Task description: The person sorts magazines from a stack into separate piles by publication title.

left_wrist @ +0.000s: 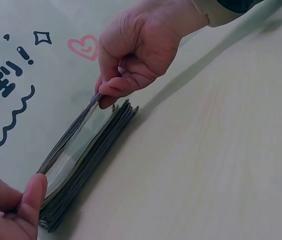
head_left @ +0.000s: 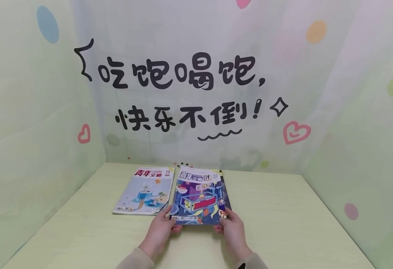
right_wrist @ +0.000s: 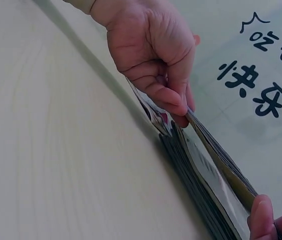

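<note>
Both hands pinch the near corners of a purple illustrated magazine (head_left: 199, 198), thumbs on top and fingers beneath. My left hand (head_left: 158, 233) has the left corner, my right hand (head_left: 234, 231) the right one. In the left wrist view, the magazine's near edge is raised above a stack of magazines (left_wrist: 88, 172), with a gap between them. The right wrist view shows the same stack (right_wrist: 191, 175) under the lifted edge. The stack's covers are mostly hidden; a dark strip shows along the right side in the head view.
Left of the stack lies another magazine (head_left: 146, 194) with a pale blue cover, close to my left hand. The pale wood-patterned table (head_left: 277, 216) extends on both sides. Printed cloth walls (head_left: 189, 30) with black lettering enclose its back and sides.
</note>
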A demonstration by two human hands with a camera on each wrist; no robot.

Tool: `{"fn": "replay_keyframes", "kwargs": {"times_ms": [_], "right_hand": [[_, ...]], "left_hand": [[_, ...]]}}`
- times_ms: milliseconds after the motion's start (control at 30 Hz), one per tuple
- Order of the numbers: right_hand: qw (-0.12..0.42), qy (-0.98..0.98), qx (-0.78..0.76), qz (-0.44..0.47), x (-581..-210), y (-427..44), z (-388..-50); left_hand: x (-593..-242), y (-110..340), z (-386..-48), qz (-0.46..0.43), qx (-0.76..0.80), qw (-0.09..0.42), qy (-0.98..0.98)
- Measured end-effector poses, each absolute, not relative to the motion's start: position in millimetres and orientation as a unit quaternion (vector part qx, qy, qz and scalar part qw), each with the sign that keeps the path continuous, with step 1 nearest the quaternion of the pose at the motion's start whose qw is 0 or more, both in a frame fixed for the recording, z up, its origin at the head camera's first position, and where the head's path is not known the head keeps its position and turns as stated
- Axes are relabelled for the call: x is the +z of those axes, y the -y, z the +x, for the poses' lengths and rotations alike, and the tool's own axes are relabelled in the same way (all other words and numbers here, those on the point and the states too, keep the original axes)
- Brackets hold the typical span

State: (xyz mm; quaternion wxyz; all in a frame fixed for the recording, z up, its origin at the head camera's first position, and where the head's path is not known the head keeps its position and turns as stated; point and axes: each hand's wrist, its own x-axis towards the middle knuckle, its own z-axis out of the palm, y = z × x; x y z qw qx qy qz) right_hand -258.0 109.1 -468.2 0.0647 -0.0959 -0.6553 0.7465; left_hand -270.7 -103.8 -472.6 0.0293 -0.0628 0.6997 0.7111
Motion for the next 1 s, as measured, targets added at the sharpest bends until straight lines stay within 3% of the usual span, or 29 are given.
{"fn": "replay_keyframes", "kwargs": {"times_ms": [400, 1000], "right_hand": [[0.027, 0.649, 0.760, -0.033, -455.5, -54.3, -271.5], [-0.024, 0.643, 0.765, -0.015, -443.1, 25.3, -289.0]], "left_hand": [[-459.6, 168.0, -272.5, -0.058, 0.697, -0.007, -0.714], [-452.1, 255.6, -279.0, -0.075, 0.695, 0.005, -0.715]]}}
